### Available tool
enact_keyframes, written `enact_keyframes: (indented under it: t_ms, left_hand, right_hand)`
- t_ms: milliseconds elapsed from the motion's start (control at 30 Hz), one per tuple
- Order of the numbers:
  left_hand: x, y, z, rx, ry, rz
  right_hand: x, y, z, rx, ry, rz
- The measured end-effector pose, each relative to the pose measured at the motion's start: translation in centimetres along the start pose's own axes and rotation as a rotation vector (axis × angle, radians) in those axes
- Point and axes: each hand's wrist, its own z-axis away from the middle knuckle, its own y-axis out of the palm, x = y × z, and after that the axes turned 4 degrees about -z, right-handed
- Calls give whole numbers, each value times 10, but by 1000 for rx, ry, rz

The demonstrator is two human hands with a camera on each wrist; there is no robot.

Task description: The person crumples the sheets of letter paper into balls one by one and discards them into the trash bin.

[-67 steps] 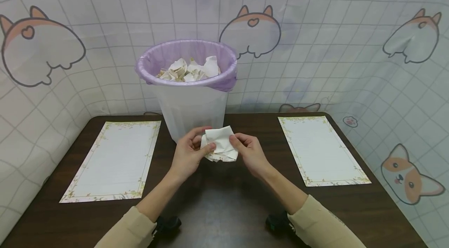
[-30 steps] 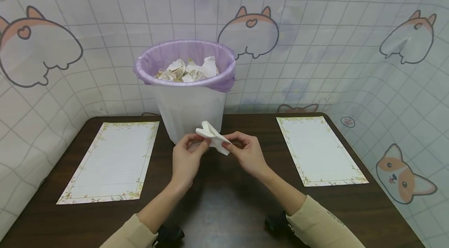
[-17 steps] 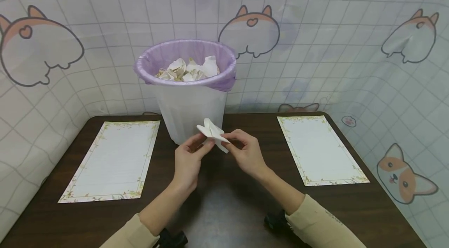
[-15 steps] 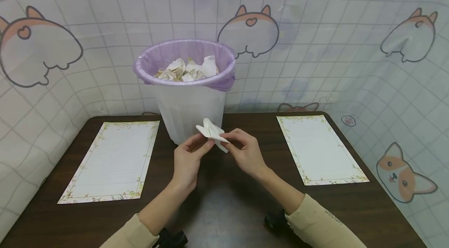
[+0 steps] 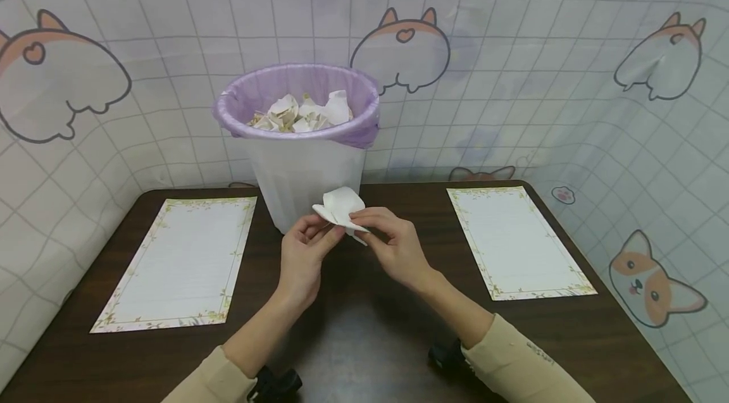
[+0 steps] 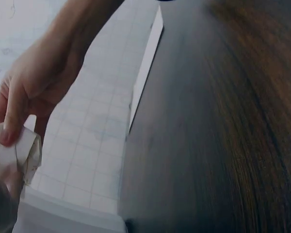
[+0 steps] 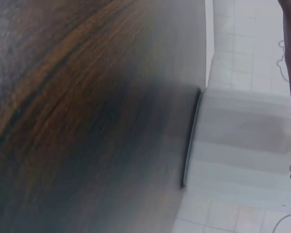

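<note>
While the left hand (image 5: 302, 254) and right hand (image 5: 395, 251) pinch folded white paper (image 5: 342, 204) at centre frame, thumbs and fingers nearly meeting, glossy purple liner (image 5: 364, 131) over pale ribbed bin (image 5: 307, 169), wood-grain desk (image 5: 353, 340), tan sleeve (image 5: 524, 359), tiny marks unreadable.

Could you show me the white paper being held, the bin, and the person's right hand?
White paper (image 5: 344, 202): head view, on its upraised upper flap.
Bin (image 5: 307, 169): head view, on its white front wall.
Right hand (image 5: 397, 250): head view, on the middle of the hand.

A folded white paper (image 5: 340, 204), its rounded flap raised, is held above the table (image 5: 364, 333).
</note>
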Motion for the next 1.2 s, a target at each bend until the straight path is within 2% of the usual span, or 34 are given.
enact_keyframes:
  t_ms: [100, 233, 567, 700, 767, 867, 967, 1033, 1100, 1200]
  left_hand:
    - [0, -1, -1, 18, 2, 27]
    - [0, -3, -2, 40, -10, 11]
    - [0, -11, -5, 111, -56, -102]
    - [1, -10, -6, 88, -81, -104]
    - [1, -9, -7, 66, -90, -76]
    - [1, -6, -7, 31, -98, -38]
    - [1, -3, -7, 2, -99, -31]
    - [1, -2, -7, -14, -94, -25]
    - [0, 0, -7, -32, -87, -16]
    - [1, 2, -9, -56, -65, 5]
  right_hand:
    - [1, 1, 1, 15, -22, 43]
    - [3, 0, 3, 42, -32, 58]
    - [4, -3, 4, 176, -35, 7]
    - [1, -2, 6, 148, -8, 34]
    - [0, 2, 9, 87, 27, 39]
    - [1, 8, 12, -18, 175, -30]
    - [2, 11, 14, -56, 359, -194]
    - [2, 12, 14, -50, 439, -305]
    - [0, 13, 15, -31, 461, -396]
    - [-1, 15, 14, -32, 451, -460]
